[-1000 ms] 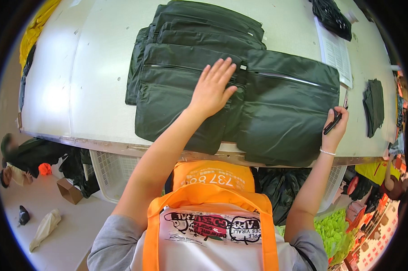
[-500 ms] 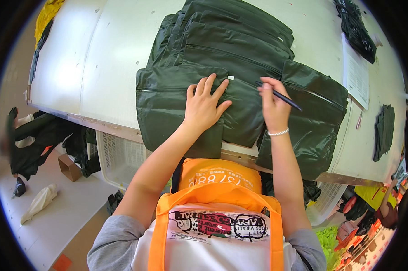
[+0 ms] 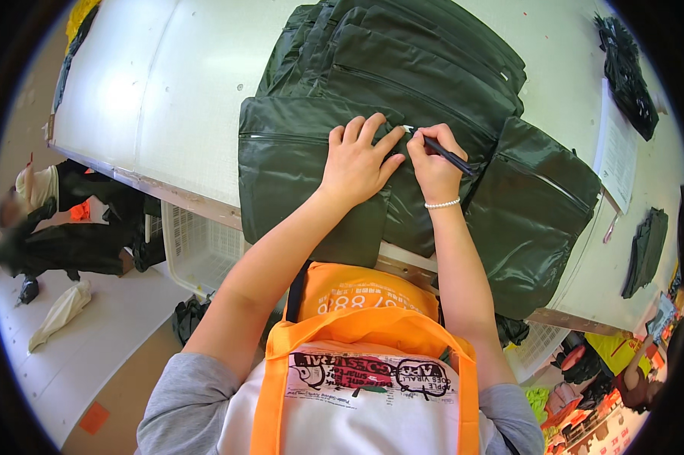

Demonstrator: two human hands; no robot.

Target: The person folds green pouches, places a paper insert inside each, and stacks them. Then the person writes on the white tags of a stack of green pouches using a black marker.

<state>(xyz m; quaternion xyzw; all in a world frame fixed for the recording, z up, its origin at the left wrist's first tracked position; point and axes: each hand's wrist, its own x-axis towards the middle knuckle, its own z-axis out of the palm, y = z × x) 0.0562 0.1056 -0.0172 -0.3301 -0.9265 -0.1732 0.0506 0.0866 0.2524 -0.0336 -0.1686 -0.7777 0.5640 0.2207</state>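
My left hand (image 3: 359,163) lies flat with fingers spread on a dark green fabric panel (image 3: 281,182) that has a zip across its upper part. My right hand (image 3: 437,168) grips a black pen (image 3: 452,158), its tip at a small white label (image 3: 408,129) on the panel edge beside my left fingertips. Another zipped dark green panel (image 3: 535,212) lies to the right of that hand. Beyond both hands, a layered stack of similar panels (image 3: 425,57) spreads up the table.
The pale table (image 3: 183,98) ends in a front edge close to my body. White plastic crates (image 3: 201,246) stand beneath it. A paper sheet (image 3: 616,155), a black bundle (image 3: 626,76) and folded dark cloth (image 3: 645,250) lie at right. Another person (image 3: 35,205) is at far left.
My right hand has moved left toward my left hand, bringing the pen tip to the white label. The view has shifted slightly, and the person at far left shows more.
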